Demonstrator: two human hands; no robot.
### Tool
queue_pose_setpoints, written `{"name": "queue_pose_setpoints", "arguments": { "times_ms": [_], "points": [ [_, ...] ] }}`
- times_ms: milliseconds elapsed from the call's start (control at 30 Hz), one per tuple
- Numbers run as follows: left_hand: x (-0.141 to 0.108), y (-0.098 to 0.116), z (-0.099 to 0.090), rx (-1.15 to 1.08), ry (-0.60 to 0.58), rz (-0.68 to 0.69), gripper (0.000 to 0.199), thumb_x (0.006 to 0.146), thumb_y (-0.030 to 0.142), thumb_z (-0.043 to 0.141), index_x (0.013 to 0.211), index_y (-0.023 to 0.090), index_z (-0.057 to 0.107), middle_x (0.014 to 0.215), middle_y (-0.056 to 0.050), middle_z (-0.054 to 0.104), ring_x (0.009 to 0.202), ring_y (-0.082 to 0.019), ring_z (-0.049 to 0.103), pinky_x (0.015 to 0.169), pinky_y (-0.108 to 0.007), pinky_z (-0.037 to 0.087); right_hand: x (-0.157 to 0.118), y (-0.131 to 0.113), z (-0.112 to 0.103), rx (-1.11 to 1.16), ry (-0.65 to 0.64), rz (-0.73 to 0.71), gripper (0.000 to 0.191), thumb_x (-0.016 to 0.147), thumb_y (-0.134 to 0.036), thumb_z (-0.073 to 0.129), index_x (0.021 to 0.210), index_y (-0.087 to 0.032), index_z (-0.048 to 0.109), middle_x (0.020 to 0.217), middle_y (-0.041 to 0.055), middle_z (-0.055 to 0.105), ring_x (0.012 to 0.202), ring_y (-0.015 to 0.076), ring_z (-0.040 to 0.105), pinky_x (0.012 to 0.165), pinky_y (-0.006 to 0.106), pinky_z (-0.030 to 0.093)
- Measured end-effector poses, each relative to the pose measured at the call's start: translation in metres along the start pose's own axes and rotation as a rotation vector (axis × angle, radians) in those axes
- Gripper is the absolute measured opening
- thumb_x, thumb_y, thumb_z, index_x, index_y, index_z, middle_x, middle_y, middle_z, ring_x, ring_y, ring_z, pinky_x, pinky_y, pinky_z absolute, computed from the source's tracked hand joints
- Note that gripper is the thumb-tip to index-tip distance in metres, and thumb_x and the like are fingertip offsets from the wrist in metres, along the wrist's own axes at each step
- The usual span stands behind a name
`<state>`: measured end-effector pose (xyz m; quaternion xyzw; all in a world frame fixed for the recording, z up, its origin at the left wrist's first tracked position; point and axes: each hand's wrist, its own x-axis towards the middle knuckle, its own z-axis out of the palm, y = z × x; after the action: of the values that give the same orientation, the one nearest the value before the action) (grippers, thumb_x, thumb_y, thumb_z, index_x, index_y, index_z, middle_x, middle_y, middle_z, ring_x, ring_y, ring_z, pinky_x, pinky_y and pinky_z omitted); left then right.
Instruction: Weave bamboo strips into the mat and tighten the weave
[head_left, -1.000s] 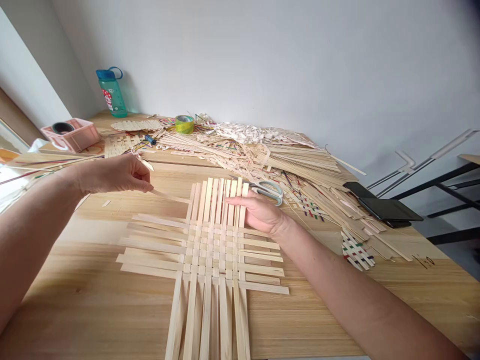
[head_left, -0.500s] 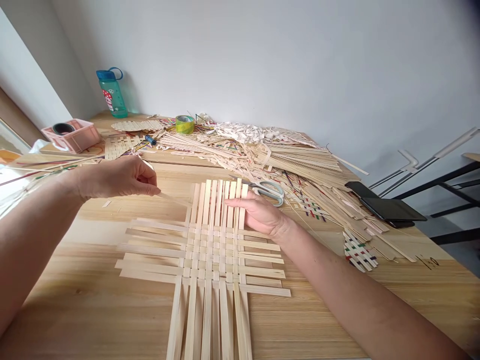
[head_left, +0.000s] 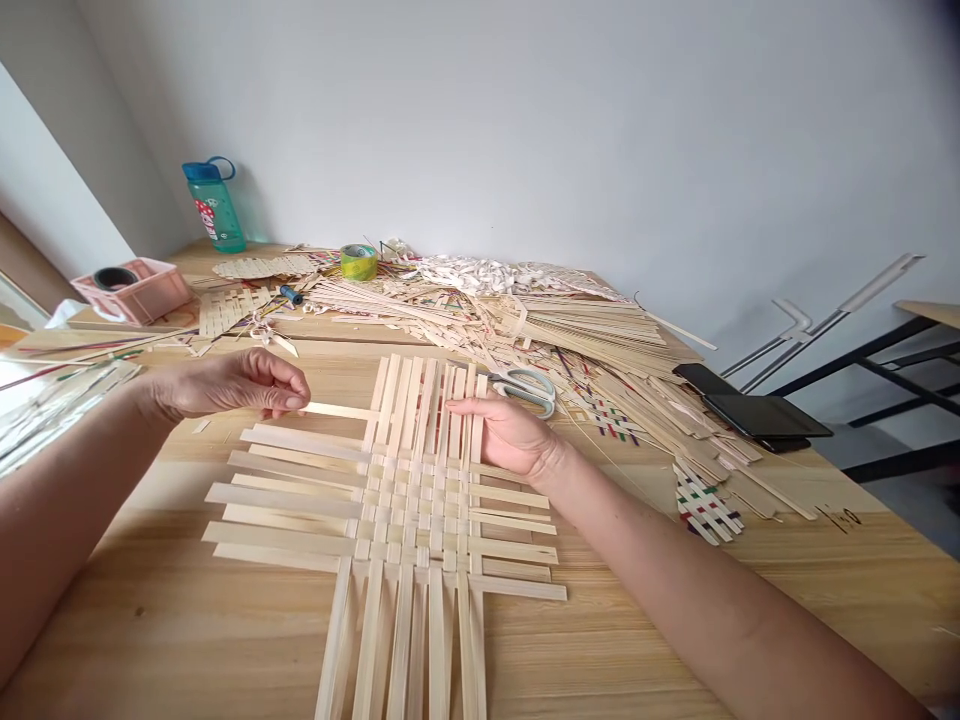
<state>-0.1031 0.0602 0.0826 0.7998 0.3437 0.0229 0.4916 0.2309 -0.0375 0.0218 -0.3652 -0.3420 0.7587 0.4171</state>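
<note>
A woven mat of pale wooden strips (head_left: 416,505) lies on the wooden table, its loose ends fanning out on every side. My left hand (head_left: 244,385) pinches the end of a thin wooden strip (head_left: 341,410), which runs rightward into the mat's upper upright strips. Around the upper right edge of the mat my right hand (head_left: 514,430) is closed, thumb on top of the upright strips and fingers hidden behind them. Just behind that hand lie the scissors (head_left: 529,390) with pale handles.
Loose wooden strips (head_left: 600,335) and scraps are heaped along the back. A yellow tape roll (head_left: 358,262), a teal bottle (head_left: 217,210) and a pink basket (head_left: 154,298) stand at the back left. A small coloured woven piece (head_left: 706,505) and a black phone-like device (head_left: 765,415) lie right.
The strip in my left hand now shows flatter and more clearly, reaching into the upright strips. The mat has tilted slightly and shifted left in view. My right hand keeps its hold.
</note>
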Motion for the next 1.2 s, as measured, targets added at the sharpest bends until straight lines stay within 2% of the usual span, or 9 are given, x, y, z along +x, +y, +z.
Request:
{"name": "queue_pose_setpoints", "arguments": {
  "times_ms": [167,300,467,600,767,1033,1200],
  "points": [
    [-0.002,-0.004,-0.001,-0.012,-0.039,-0.012,0.03,0.089,0.044,0.063,0.082,0.015,0.068,0.074,-0.001,0.057,0.068,-0.012,0.047,0.065,-0.021,0.041,0.001,0.001,-0.002,-0.009,-0.005,0.007,0.017,0.075,-0.02,0.068,0.091,-0.019,0.073,0.094,0.0063,0.079,0.099,0.0236,0.073,0.095,0.041,0.056],
    [0.0,-0.001,0.002,0.009,-0.091,-0.051,0.03,0.091,0.042,0.06,0.082,0.014,0.066,0.076,-0.003,0.058,0.073,-0.014,0.05,0.069,-0.021,0.042,0.001,0.002,-0.002,-0.006,-0.008,-0.007,0.015,0.073,-0.02,0.071,0.088,-0.019,0.073,0.092,0.0055,0.079,0.097,0.0236,0.074,0.095,0.041,0.056],
    [0.006,0.016,0.017,-0.003,-0.146,-0.042,0.03,0.092,0.042,0.058,0.091,0.014,0.067,0.077,-0.003,0.061,0.073,-0.015,0.055,0.069,-0.023,0.046,0.001,0.004,0.001,-0.051,-0.004,-0.004,0.017,0.073,-0.022,0.075,0.089,-0.019,0.074,0.095,0.0066,0.078,0.098,0.0245,0.073,0.095,0.043,0.056],
    [0.012,0.027,0.033,-0.082,-0.151,0.012,0.027,0.089,0.04,0.064,0.091,0.014,0.069,0.07,-0.001,0.058,0.064,-0.012,0.052,0.06,-0.022,0.045,-0.001,0.006,0.005,-0.081,0.009,0.002,0.019,0.072,-0.024,0.079,0.089,-0.018,0.074,0.093,0.0071,0.078,0.099,0.0248,0.073,0.096,0.043,0.055],
    [0.021,0.018,0.046,-0.206,-0.13,0.023,0.023,0.085,0.035,0.071,0.09,0.013,0.07,0.064,0.002,0.056,0.055,-0.007,0.045,0.052,-0.017,0.038,-0.002,0.005,0.007,-0.056,0.019,0.006,0.02,0.069,-0.022,0.081,0.088,-0.018,0.075,0.091,0.0056,0.079,0.094,0.0232,0.074,0.096,0.041,0.056],
    [0.022,0.01,0.047,-0.344,-0.094,0.057,0.025,0.079,0.033,0.078,0.09,0.011,0.074,0.064,0.001,0.062,0.059,-0.008,0.053,0.055,-0.018,0.044,-0.001,0.008,0.0,-0.055,0.033,0.035,0.016,0.071,-0.022,0.078,0.086,-0.018,0.074,0.095,0.0074,0.078,0.096,0.0243,0.074,0.093,0.041,0.056],
    [0.025,0.007,0.05,-0.425,-0.124,0.073,0.023,0.079,0.031,0.079,0.089,0.012,0.074,0.065,-0.001,0.064,0.059,-0.009,0.055,0.057,-0.02,0.047,0.0,0.01,0.002,-0.043,0.018,0.023,0.018,0.07,-0.022,0.079,0.086,-0.018,0.073,0.1,0.0069,0.078,0.096,0.0239,0.073,0.093,0.042,0.056]
  ]
}}
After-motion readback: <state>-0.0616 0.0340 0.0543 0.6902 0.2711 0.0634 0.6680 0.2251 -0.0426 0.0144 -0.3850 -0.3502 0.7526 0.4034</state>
